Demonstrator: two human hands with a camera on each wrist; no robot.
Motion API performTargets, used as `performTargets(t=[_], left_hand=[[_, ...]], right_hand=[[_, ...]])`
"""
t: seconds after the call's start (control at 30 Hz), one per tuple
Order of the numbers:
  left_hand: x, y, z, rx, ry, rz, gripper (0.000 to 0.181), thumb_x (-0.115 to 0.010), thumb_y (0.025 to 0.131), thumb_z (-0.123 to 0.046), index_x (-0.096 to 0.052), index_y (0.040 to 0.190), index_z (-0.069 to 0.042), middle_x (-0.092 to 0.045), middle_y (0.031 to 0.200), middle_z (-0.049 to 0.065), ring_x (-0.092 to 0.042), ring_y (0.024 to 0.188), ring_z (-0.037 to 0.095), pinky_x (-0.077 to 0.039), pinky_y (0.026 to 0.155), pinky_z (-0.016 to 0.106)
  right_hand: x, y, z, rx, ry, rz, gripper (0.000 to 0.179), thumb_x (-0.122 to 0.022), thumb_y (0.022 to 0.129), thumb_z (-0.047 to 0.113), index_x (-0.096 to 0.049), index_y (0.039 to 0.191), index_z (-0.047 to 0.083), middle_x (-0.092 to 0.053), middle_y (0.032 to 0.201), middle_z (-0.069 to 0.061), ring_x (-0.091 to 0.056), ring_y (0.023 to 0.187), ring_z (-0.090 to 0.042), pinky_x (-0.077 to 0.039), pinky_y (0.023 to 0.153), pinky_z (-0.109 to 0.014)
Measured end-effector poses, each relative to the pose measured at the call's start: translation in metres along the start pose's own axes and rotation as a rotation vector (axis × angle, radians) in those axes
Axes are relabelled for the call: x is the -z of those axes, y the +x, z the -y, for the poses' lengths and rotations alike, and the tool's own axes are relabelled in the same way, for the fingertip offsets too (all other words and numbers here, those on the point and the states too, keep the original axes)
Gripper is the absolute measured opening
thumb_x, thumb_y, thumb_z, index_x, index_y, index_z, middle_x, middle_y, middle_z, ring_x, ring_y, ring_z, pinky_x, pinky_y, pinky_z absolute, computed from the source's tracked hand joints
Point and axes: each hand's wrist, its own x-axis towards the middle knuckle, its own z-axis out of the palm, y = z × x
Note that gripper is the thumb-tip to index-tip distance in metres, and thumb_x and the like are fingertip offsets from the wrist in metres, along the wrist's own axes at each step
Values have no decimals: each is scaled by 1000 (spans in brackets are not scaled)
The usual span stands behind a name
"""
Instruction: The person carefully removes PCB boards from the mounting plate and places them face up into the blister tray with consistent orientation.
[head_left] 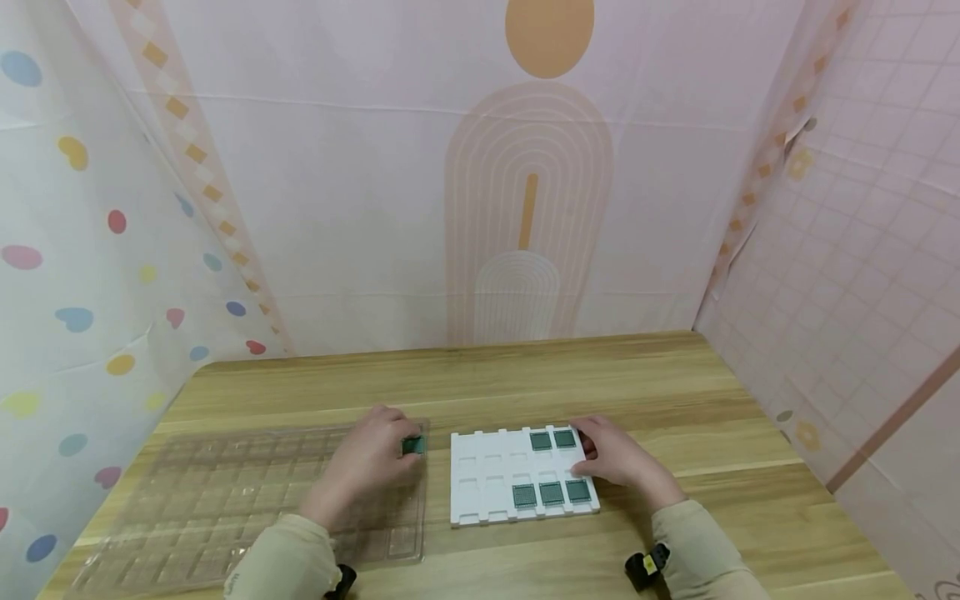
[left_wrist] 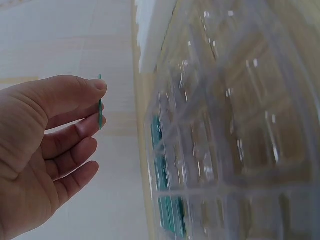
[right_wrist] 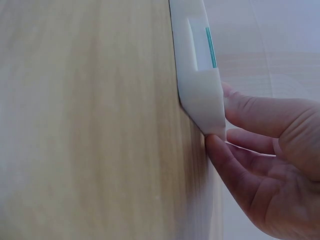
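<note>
My left hand [head_left: 375, 450] pinches a thin, green, square chip [left_wrist: 100, 117] between thumb and fingertips, and the left wrist view shows it edge-on. The hand is over the right end of a clear plastic tray [head_left: 417, 546] with many pockets. More green chips [left_wrist: 170, 205] lie inside that tray along one side. With thumb and fingers, my right hand [head_left: 615, 454] grips the right edge of a white tray [head_left: 465, 500]. Two green chips [head_left: 541, 441] are in the white tray's far row and three chips [head_left: 551, 493] in its near row, all toward the right.
Both trays lie on a wood-grain table [head_left: 525, 558], the clear one left of the white one with a narrow strip of wood between. A patterned cloth [head_left: 360, 208] hangs behind the table and at both sides.
</note>
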Motion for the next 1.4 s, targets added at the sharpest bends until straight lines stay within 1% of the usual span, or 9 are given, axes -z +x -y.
performTargets(t=[0.17,0.23,0.33,0.43,0.53,0.63,0.73,0.93,1.4], left_hand=[[3,-3,9,13,21,26,21,-84,77,-15,-76,94,-6,-69,93,6,-61,89,25,-53,78,41],[4,-5,13,17,23,36,23,-84,77,-14,-76,96,-5,-69,94,7,-61,90,25,-52,85,44],[5,-7,17,19,17,42,22,-84,77,-12,-76,96,-5,-69,94,7,-62,91,27,-46,97,51],[5,-10,21,19,8,44,22,-84,76,-10,-75,95,-5,-69,93,7,-62,91,28,-39,105,57],[4,-12,25,27,5,51,22,-85,75,-10,-75,94,-7,-69,92,5,-61,91,27,-43,101,54],[2,-14,30,38,14,63,22,-85,75,-11,-75,94,-8,-69,92,4,-60,89,25,-50,89,47],[1,-15,34,50,16,79,20,-85,76,-13,-75,94,-9,-68,92,4,-60,89,24,-52,80,43],[-1,-16,38,71,-1,103,19,-85,76,-12,-75,92,-10,-68,92,3,-60,87,24,-51,80,44],[-2,-16,39,109,-6,159,21,-85,76,-12,-76,94,-8,-68,97,5,-59,92,26,-51,83,45]], right_hand=[[0,0,1,-5,-2,-4,67,-83,78,6,-52,136,-7,-55,122,-18,-57,95,-20,-51,85,-39],[0,0,1,-6,0,-5,67,-83,78,6,-52,136,-7,-55,122,-18,-57,95,-20,-51,84,-39],[0,0,1,-5,0,-4,67,-83,78,6,-52,136,-7,-55,121,-17,-57,94,-20,-51,84,-38],[0,0,1,-6,-4,-3,68,-83,78,6,-52,137,-7,-55,121,-17,-57,95,-20,-51,84,-39],[0,0,0,-7,-6,-3,68,-83,78,7,-52,137,-7,-55,122,-17,-57,95,-20,-51,85,-39],[0,0,1,0,-5,-5,67,-83,78,6,-52,137,-7,-55,122,-18,-57,95,-21,-51,85,-39],[0,0,1,3,-9,-6,68,-83,78,7,-52,137,-7,-55,123,-19,-57,96,-21,-51,85,-39],[2,-2,3,10,-21,1,68,-84,78,8,-51,137,-8,-55,124,-19,-58,96,-22,-50,86,-40],[2,-2,3,6,-13,7,71,-85,77,9,-51,137,-8,-55,123,-20,-57,95,-22,-50,86,-41]])
